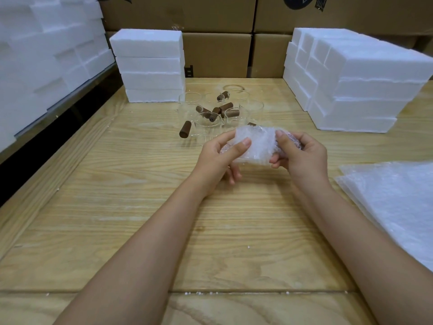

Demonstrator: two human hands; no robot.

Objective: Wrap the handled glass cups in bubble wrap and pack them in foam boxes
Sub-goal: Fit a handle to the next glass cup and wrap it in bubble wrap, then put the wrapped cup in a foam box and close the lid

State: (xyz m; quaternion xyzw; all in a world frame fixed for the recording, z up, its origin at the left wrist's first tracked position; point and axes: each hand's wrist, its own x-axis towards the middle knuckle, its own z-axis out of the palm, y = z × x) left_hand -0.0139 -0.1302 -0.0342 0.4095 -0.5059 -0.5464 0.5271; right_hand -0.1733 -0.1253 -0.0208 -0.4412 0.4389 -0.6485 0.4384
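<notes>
Standing past the left edge of the wooden table (117, 207), a wall of white foam blocks (46, 55) is filling the racking there. At the far left corner of the table a four-high foam box stack (150, 66) is sitting closed, with brown cardboard cartons (215, 55) lining the far edge behind it. Just right of that stack, toward the far middle of the table, a cluster of unwrapped glass cups (218, 111) with brown cylindrical handles is standing close together, several touching; the exact count is not readable. Nearer the middle, the left hand (218, 158) is gripping the left end of a bubble-wrapped bundle (255, 146), thumb lying across its front and fingers curling behind and beneath. The bundle is being held between both hands, just in front of the cups, and is appearing to sit clear of the table. The right hand (302, 158) is gripping its right end, thumb on top and fingers curling round; a reddish-brown shape is showing through the wrap there. At the far right corner a larger foam box block (356, 90) is standing several rows deep. Along the right edge, nearer the person, a pile of flat bubble wrap sheets (393, 202) is lying.
</notes>
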